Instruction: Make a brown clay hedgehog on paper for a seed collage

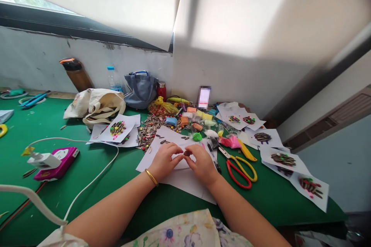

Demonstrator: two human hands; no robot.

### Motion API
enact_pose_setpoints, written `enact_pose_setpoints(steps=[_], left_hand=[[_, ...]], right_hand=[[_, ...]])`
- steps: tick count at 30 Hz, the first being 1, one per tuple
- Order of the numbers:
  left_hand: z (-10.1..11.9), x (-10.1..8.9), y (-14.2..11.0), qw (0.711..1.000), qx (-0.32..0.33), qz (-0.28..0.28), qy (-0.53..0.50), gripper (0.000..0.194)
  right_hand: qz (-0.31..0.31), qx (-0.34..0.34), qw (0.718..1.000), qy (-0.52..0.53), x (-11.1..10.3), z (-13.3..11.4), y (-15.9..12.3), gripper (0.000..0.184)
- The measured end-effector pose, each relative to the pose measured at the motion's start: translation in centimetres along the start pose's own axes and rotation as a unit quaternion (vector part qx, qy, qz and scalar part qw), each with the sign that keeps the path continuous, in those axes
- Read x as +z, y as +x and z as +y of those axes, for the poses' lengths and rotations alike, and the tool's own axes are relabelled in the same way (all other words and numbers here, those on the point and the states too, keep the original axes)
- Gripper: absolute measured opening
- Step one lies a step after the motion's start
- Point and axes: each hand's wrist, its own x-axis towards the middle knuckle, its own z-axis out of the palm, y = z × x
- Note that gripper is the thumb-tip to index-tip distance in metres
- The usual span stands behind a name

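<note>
Two bare hands meet above a white sheet of paper (166, 136) on a green-topped table (125, 166). The right hand (203, 164) pinches a small dark-brown piece (187, 153) between thumb and forefinger, directly in front of the left fingertips. The left hand (165, 162), a gold-coloured bangle (152, 177) at its wrist, curves inward with thumb and forefinger nearly together; whether those fingers also grip the piece cannot be told.

Just beyond the left fingers, a few loose dark striped seeds (164, 141) lie on the paper, and a heap of striped seeds (148, 131) spreads farther out. Ahead of the right fingers sit a bright green lump of soft material (197, 136), a wrapped orange block (184, 120) and a wrapped blue block (171, 121), with an upright phone (204, 98), its screen blurred, beyond them near the wall.

Near the right hand's outer side lie a slim black pen (218, 166) and scissors with one red and one yellow handle (242, 170), a yellow-handled tool (247, 150) just above these. Farther to the right of the fingers, white sheets bearing seed figures with coloured dots (283, 159) overlap along the table. Well to the left of the fingers are another decorated white sheet (118, 129), a cream cloth bag (97, 104) and a magenta power strip (68, 158).
</note>
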Motion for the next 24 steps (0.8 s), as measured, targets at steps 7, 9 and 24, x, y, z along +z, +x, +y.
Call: enact_pose_setpoints(steps=[7,9,24], left_hand=[[0.31,0.19,-0.01,0.998,-0.029,-0.012,-0.048,0.011],[0.29,0.25,0.00,0.998,-0.040,-0.012,-0.052,0.012],[0.49,-0.07,-0.01,1.000,-0.004,-0.015,-0.015,0.022]], right_hand=[[-0.009,-0.002,1.000,0.000,0.21,-0.40,-0.14,0.009],[-0.006,-0.004,1.000,-0.004,0.22,-0.44,-0.22,0.009],[-0.027,0.035,0.998,0.036,0.16,-0.74,-0.54,0.018]])
